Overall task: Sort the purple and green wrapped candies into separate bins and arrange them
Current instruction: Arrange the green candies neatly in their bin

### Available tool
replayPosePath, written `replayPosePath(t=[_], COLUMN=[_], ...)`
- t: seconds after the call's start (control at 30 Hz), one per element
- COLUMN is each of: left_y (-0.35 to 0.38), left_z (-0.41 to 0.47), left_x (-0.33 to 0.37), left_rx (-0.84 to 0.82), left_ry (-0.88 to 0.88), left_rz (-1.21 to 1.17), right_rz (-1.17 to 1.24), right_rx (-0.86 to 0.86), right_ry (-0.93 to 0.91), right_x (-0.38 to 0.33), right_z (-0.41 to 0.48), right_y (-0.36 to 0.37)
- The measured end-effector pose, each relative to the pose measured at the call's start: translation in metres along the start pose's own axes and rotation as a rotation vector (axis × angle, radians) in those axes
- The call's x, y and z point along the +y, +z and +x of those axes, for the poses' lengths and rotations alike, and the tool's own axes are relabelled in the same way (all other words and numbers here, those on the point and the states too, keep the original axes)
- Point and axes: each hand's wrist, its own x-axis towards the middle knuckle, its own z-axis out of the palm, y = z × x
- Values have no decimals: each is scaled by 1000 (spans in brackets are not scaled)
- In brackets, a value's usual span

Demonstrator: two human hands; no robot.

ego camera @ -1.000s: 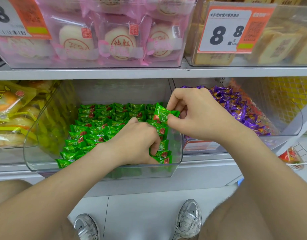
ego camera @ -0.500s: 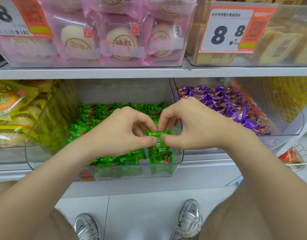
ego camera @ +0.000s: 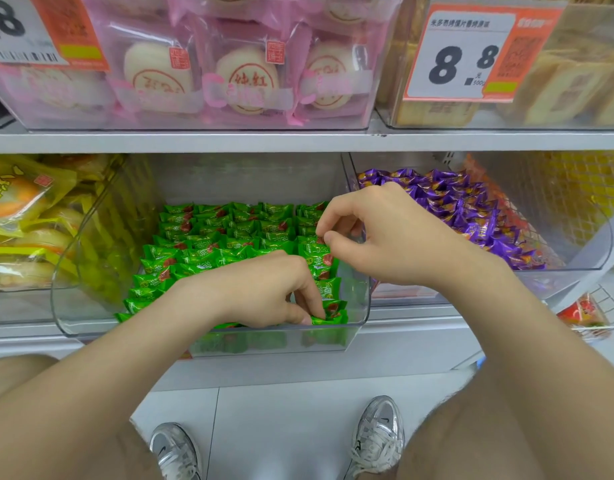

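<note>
Because the small green foil-wrapped candies (ego camera: 229, 237) are meant to sit in neat rows, I read nearly everything in this view as placed for tidiness. My landmark is the clear curved plastic bin (ego camera: 363, 299) that holds them on the lower shelf.

Left of that bin lie yellow plastic snack packets (ego camera: 24, 216), which are no part of the job. Inside the bin the green candies lie flat in columns from the back wall to the front, labels up. Only the front right corner looks loose, so I judge the arranging to be nearly finished there.

The left hand (ego camera: 264, 292) reaches over the bin's front rim with the wrist low and the fingers curled down. Its thumb and forefinger pinch one green wrapped candy (ego camera: 329, 318) in that front right corner, low against the front wall, most likely to seat it at the foot of the column.

The right hand (ego camera: 395, 237) hovers above the bin's right-hand column, palm down and fingers bent, with thumb and forefinger tips drawn close together. Whether they nip the edge of a wrapper or nothing at all I cannot tell.

Right of the bin, past its side wall, the purple foil-wrapped candies (ego camera: 471, 213) lie packed in a second clear plastic bin (ego camera: 596, 251). I see no green among them, so the sorting by colour looks done from here.
</note>
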Motion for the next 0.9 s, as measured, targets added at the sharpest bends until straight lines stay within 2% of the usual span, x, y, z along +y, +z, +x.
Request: replayPosePath(t=[0.23, 0.57, 0.7, 0.8, 0.9], left_y=[7, 12, 8, 2, 1], left_z=[11, 13, 11, 4, 0], left_x=[2, 2, 0, -2, -5], left_rx=[-27, 29, -5, 44, 116], left_ry=[-4, -14, -9, -96, -239], left_rz=[128, 109, 48, -19, 24], right_rz=[-15, -30, -36, -28, -16], right_rx=[5, -2, -1, 2, -3], right_ry=[-10, -9, -9, -8, -5], right_x=[0, 1, 1, 1, 1], right_z=[1, 2, 2, 2, 1], right_y=[1, 3, 3, 1, 1])
